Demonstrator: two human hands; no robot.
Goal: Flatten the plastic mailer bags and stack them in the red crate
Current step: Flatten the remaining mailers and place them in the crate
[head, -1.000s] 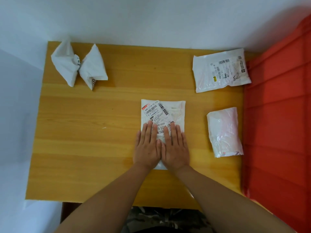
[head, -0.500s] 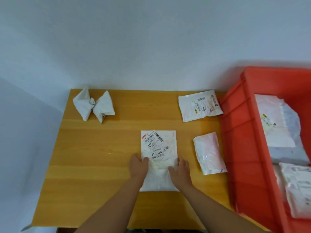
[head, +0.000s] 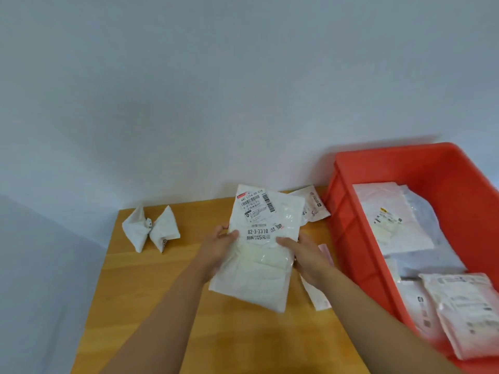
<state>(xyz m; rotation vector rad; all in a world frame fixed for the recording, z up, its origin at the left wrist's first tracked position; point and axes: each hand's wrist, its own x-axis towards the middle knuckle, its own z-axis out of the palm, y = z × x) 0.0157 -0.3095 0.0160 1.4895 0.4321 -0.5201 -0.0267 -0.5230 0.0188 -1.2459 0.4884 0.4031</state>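
A flat white mailer bag (head: 259,255) with shipping labels is lifted off the wooden table (head: 151,287). My left hand (head: 218,248) grips its left edge and my right hand (head: 305,256) grips its right edge, thumbs on the front. The red crate (head: 351,238) stands at the right and holds several flattened mailers (head: 391,217). A crumpled, knotted white mailer (head: 149,229) lies at the table's far left. Another labelled mailer (head: 314,205) lies at the back, partly hidden by the held bag. A pinkish mailer (head: 320,298) lies under my right forearm.
A plain pale wall runs behind the table and crate. The crate's near wall rises right beside my right arm. The table's left edge drops off to a grey floor (head: 40,279).
Both hands went from pressing the labelled mailer flat on the table to gripping its sides and lifting it. The camera tilted up and right, bringing the crate's inside into view.
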